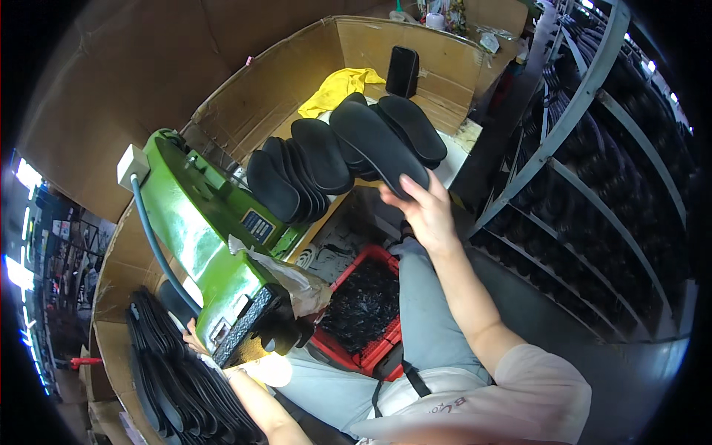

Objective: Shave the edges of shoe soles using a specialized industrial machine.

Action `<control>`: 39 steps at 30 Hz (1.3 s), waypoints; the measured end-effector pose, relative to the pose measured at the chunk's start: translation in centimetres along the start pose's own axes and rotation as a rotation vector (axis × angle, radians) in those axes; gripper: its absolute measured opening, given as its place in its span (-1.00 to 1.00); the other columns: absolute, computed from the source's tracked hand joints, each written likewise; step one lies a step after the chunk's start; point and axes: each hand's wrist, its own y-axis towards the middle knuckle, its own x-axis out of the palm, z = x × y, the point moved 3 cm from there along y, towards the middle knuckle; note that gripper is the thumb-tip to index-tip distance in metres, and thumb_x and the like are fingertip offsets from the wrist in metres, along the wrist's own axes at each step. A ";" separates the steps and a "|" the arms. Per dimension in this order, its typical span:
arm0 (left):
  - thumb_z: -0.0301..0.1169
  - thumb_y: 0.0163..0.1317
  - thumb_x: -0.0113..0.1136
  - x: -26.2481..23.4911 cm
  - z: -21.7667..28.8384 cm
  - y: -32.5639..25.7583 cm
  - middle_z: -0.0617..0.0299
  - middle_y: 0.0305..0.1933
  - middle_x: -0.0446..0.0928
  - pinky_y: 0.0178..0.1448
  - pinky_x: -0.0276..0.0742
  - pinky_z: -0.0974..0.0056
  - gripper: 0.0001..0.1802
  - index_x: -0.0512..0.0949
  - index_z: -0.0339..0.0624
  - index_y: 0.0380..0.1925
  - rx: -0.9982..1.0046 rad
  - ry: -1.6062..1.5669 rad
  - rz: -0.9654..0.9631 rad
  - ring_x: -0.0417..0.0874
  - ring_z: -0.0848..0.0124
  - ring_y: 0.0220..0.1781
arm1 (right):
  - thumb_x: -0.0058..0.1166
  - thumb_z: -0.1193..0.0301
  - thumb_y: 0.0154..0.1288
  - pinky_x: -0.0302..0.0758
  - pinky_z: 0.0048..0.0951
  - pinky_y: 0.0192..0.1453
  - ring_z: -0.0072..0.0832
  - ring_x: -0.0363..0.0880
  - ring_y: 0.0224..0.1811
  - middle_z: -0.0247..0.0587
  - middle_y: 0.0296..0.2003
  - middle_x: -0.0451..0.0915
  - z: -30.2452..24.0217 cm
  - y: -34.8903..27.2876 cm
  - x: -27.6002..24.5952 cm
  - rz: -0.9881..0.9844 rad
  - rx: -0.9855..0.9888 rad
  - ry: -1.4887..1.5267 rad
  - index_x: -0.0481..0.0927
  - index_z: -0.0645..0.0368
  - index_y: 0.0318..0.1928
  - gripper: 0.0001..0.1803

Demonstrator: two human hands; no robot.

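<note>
My right hand [424, 211] grips the near end of a black shoe sole [378, 142] and holds it over a fanned stack of black soles [297, 174] on the table behind the green machine [200, 237]. My left hand [196, 343] is low at the left, mostly hidden under the machine's black head [259, 326]. It touches the pile of black soles [174, 374] lying there; whether it grips one I cannot tell.
A red crate [363, 311] of black scraps stands between my knees. Cardboard walls [386, 52] surround the table, with a yellow cloth [341, 87] and a black upright object [402, 71] at the back. A metal rack [593, 170] filled with dark soles rises on the right.
</note>
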 end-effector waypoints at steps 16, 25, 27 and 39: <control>-0.22 -0.22 0.42 -2.1 18.1 -16.5 -0.19 0.02 0.46 0.20 0.37 0.09 -0.35 0.36 -0.27 -0.13 -0.269 -0.782 -0.036 0.49 0.09 0.08 | 0.22 0.47 0.11 0.38 -0.40 0.16 -0.42 0.39 0.14 -0.04 0.10 0.41 10.2 -12.6 -2.7 -0.459 0.732 -0.648 0.17 0.26 0.27 -0.27; -0.37 0.13 0.22 9.5 26.1 -17.6 0.20 -0.17 0.47 -0.06 0.36 0.35 -0.58 0.43 -0.33 -0.03 -0.596 -1.074 -0.629 0.45 0.46 -0.16 | 0.32 0.58 -0.04 0.46 -0.55 -0.07 -0.60 0.52 -0.22 -0.27 -0.22 0.59 6.7 -24.2 -9.7 -0.339 0.787 -0.638 0.54 0.32 -0.16 -0.63; -0.35 0.20 0.17 9.8 28.7 -16.1 0.29 -0.42 0.53 -0.35 0.42 0.42 -0.72 0.52 -0.32 -0.17 -0.436 -0.911 -0.649 0.45 0.59 -0.42 | 0.31 0.58 -0.02 0.45 -0.55 -0.05 -0.60 0.51 -0.20 -0.28 -0.19 0.57 7.3 -25.3 -8.8 -0.271 0.712 -0.555 0.51 0.31 -0.11 -0.60; -0.45 0.20 0.17 8.8 27.3 -15.9 0.35 -0.40 0.54 -0.26 0.41 0.46 -0.87 0.54 -0.28 -0.29 -0.436 -0.848 -0.382 0.47 0.61 -0.36 | 0.26 0.70 -0.26 0.46 -0.36 0.06 -0.35 0.54 -0.08 -0.10 -0.15 0.56 3.6 -24.5 -9.9 -0.071 0.656 -0.429 0.44 0.40 -0.06 -0.41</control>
